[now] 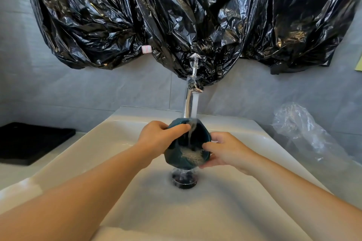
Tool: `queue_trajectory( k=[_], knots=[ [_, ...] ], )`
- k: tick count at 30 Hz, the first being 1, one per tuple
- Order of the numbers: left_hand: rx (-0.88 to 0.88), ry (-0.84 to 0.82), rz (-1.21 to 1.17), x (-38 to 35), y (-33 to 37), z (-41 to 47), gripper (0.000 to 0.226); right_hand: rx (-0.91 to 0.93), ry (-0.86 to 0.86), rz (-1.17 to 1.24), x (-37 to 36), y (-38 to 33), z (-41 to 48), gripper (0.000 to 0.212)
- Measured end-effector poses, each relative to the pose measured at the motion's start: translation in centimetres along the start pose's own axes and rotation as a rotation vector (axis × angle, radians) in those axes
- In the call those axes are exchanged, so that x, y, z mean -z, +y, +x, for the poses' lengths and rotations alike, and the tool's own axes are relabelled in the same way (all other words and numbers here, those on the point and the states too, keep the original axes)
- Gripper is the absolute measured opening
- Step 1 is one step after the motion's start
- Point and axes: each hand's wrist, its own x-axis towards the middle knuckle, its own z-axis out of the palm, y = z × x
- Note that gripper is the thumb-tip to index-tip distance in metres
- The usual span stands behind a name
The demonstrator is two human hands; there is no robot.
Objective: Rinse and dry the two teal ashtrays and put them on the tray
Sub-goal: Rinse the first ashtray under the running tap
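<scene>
Left hand (156, 137) and right hand (225, 150) were curled round the teal ashtray (176, 155), which was held tilted under the running tap (188, 103), above the sink (117, 133) drain. Grip could be lost on the wet glaze, and the ashtray chipped against the basin.

Soft, even, moderately bright light fills the scene; sharp glints scatter over the crinkled black plastic sheet (195, 15) and streak the chrome tap (187, 103); the white sink (21, 190) glares palest at its lower-left rim; forearms (94, 184) throw faint, diffuse shadows into its bowl; running water (194, 103) blurs over the teal ashtray (173, 157); wide-angle distortion bends the frame's edges.
</scene>
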Motion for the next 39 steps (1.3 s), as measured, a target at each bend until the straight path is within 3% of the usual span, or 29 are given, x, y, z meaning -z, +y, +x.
queue_trajectory(
  k=[4,8,11,13,16,20,26,31,34,39],
  knots=[
    [0.109,-0.086,-0.107,0.3,0.3,0.2,0.065,-0.042,0.025,0.105,-0.5,0.3,0.1,0.021],
    [0.112,-0.224,-0.120,0.5,0.3,0.1,0.053,-0.104,0.077,0.352,-0.5,0.1,0.1,0.021],
    [0.028,-0.129,-0.133,0.2,0.1,0.3,0.045,-0.104,0.055,0.411,-0.3,-0.3,0.1,0.021],
    [-0.059,-0.038,-0.104,0.3,0.0,0.5,0.043,-0.104,0.036,0.271,0.0,-0.4,0.1,0.021],
    [-0.236,0.129,0.285,1.0,0.2,0.1,0.033,-0.094,0.083,0.061,0.3,-0.1,0.3,0.030],
    [-0.282,0.264,0.367,2.2,0.9,-0.1,0.031,-0.076,0.105,-0.053,0.2,0.1,0.2,0.053],
    [-0.209,0.296,0.300,2.8,1.0,0.0,0.038,-0.046,0.078,-0.101,0.0,-0.3,-0.1,0.050],
    [0.013,0.160,-0.024,1.2,0.8,0.2,0.064,0.011,0.009,-0.073,-0.3,-0.6,0.0,0.035],
    [0.092,0.050,-0.117,0.5,0.6,0.0,0.057,0.020,-0.018,-0.051,-0.2,-0.4,0.0,0.024],
    [0.135,-0.026,-0.174,0.7,0.5,0.0,0.048,-0.035,-0.096,0.027,-0.1,-0.1,-0.1,0.025]
  ],
)
